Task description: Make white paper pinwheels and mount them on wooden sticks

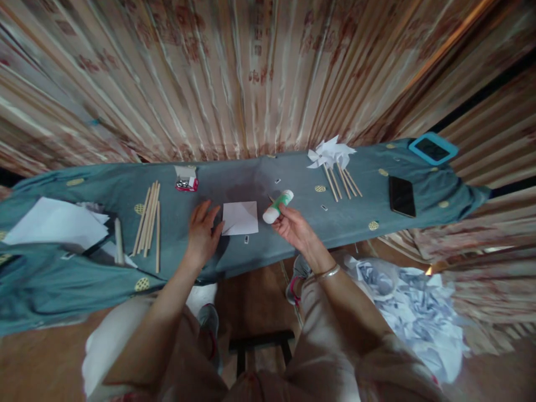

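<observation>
My right hand [293,226] is closed round a white glue stick with a green band [277,206], held just right of a white paper square [240,218] lying on the blue-green cloth. My left hand [201,230] rests flat on the cloth with fingers spread, its fingertips touching the left edge of that square. A small dark clip [246,239] lies just below the paper.
A bundle of wooden sticks [148,219] lies left of my left hand, with a small red box [186,182] behind. Finished white paper pinwheels on sticks [333,158] lie right. A black phone [402,196], a blue-cased tablet [432,148], white sheets [54,224] and crumpled paper [414,312] are around.
</observation>
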A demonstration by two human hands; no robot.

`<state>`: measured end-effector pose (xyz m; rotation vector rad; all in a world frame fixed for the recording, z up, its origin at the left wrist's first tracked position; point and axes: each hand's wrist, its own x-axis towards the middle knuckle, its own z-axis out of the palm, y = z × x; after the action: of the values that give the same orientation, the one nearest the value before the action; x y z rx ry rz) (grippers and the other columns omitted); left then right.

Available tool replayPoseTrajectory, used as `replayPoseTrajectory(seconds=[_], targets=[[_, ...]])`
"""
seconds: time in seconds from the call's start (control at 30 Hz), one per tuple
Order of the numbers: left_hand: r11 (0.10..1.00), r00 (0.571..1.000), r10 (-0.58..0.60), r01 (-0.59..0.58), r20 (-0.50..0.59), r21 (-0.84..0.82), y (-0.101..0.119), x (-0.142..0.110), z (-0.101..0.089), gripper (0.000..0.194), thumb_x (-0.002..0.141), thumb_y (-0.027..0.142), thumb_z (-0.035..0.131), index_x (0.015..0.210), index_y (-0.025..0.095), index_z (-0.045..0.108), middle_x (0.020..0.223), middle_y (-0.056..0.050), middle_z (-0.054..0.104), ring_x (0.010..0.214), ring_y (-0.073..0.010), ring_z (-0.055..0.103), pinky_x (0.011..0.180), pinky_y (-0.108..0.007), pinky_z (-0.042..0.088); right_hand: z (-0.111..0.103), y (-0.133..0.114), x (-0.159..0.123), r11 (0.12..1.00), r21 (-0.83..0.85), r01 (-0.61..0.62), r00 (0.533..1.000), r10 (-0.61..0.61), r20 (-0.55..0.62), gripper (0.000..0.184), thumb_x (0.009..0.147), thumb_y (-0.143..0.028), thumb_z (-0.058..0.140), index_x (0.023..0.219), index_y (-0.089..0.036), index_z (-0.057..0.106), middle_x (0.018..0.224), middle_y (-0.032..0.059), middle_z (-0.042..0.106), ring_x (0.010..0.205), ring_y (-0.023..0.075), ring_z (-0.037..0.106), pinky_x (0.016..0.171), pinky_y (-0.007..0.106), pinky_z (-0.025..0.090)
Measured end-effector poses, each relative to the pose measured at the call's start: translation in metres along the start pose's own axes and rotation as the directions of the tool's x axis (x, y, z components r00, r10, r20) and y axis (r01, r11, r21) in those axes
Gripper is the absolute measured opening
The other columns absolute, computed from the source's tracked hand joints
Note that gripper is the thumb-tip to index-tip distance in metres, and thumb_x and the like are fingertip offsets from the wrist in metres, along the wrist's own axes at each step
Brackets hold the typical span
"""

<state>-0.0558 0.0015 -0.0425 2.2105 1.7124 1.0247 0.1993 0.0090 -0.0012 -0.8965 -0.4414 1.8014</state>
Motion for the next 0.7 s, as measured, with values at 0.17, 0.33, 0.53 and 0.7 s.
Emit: replayPoseTrajectory(seconds=[0.17,0.33,0.53,0.7], targets=[[0.967,0.969,0.243,-0.245,0.043,0.064,0.03,-0.013,0.008,0.034,0.098,0.028,0.047,0.129,0.022,0.056,0.142,-0.013,0.054,0.142,-0.0274,0.039,0.113,-0.051,0.039,0.006,0.004,0.012,0.988,-0.129,0.089,0.996,-0.09,0.001,0.042,0.051,-0.041,0.093,0.073,-0.017,0.068,0.064,-0.0026,0.067,0.055,0.0063,0.058,0.049,0.016,0.048],[0.964,0.958,0.218,-0.241,0.184,0.113,0.044,-0.03,0.025,0.043,0.095,0.034,0.053,0.136,0.02,0.054,0.154,-0.019,0.037,0.15,-0.0384,0.022,0.113,-0.061,0.033,0.014,0.009,0.022,0.934,-0.323,0.153,0.986,-0.167,-0.018,0.047,0.048,-0.051,0.091,0.07,-0.018,0.065,0.063,-0.0031,0.066,0.053,0.0077,0.057,0.048,0.019,0.046],[0.973,0.955,0.14,-0.182,0.262,0.141,0.048,-0.031,0.027,0.045,0.095,0.037,0.054,0.137,0.021,0.056,0.157,-0.02,0.032,0.149,-0.0414,0.02,0.114,-0.065,0.026,0.024,0.02,0.032,0.809,-0.537,0.237,0.958,-0.287,-0.008,0.046,0.048,-0.047,0.09,0.067,-0.02,0.058,0.056,-0.006,0.06,0.05,0.0089,0.052,0.049,0.023,0.043],[0.982,0.953,0.11,-0.148,0.282,0.119,0.05,-0.031,0.026,0.046,0.095,0.038,0.056,0.139,0.024,0.054,0.159,-0.018,0.03,0.15,-0.0401,0.019,0.116,-0.064,0.024,0.029,0.03,0.035,0.818,-0.538,0.203,0.968,-0.252,-0.018,0.043,0.054,-0.049,0.088,0.067,-0.02,0.059,0.056,-0.0056,0.058,0.049,0.0083,0.05,0.047,0.023,0.04]])
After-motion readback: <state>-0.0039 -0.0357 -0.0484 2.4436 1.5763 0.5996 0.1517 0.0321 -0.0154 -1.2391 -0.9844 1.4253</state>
